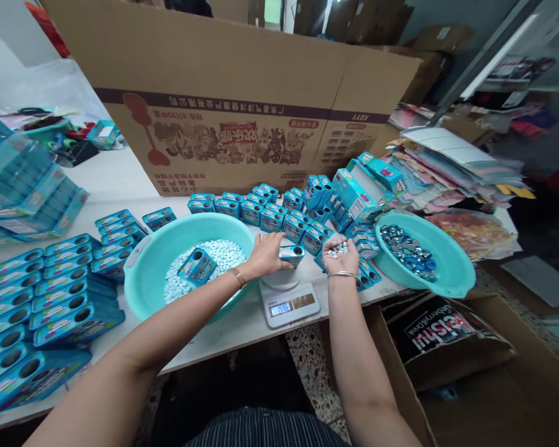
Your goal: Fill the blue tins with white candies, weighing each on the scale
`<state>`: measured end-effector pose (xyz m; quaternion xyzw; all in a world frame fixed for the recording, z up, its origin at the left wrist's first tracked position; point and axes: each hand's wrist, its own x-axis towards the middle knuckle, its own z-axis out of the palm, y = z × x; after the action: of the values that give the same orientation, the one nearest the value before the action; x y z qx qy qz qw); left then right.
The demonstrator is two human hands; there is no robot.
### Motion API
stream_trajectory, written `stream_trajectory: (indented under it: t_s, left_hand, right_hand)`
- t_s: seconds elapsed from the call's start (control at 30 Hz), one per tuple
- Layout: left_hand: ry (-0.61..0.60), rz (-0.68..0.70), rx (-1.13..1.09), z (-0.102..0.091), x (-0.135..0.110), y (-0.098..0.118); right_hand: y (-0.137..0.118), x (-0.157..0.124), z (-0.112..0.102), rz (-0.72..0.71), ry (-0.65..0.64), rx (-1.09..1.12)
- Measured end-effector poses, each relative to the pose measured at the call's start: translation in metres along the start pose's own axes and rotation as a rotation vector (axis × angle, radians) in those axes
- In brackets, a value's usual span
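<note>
My left hand [266,253] has its fingers on a small blue candy tin [292,253], which stands over the plate of a white digital scale [289,305]. The scale's lit display seems to read 159.6, though the decimal point is hard to make out. In the cupped palm of my right hand [342,257] lies a little heap of white candies [338,249], just to the right of that tin. A turquoise basin [142,264] on the left holds many loose white candies [223,256], and another blue tin [197,267] lies tilted on top of them.
Rows of blue tins [74,298] cover the table's left side; more stand behind the basin. A second basin [451,261] of round metallic lids [407,248] is at right. A large carton [242,81] walls the back. An open carton [447,372] sits below the right edge.
</note>
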<state>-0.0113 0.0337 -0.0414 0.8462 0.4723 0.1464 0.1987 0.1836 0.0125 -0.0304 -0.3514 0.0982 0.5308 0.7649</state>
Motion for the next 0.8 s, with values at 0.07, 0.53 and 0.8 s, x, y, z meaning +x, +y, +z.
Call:
stream_trajectory:
  t_s: [0.07, 0.53, 0.8]
  left_hand:
    - [0.012, 0.012, -0.011, 0.003, 0.000, 0.000]
    - [0.365, 0.211, -0.105, -0.125, -0.025, 0.008]
    - [0.028, 0.131, 0.543, -0.163, -0.049, -0.013]
  right_hand:
    - [0.000, -0.001, 0.000, -0.004, 0.008, -0.001]
    - [0.069, -0.045, 0.039, 0.222, -0.085, -0.008]
    - [0.149, -0.068, 0.064, 0.496, -0.137, -0.012]
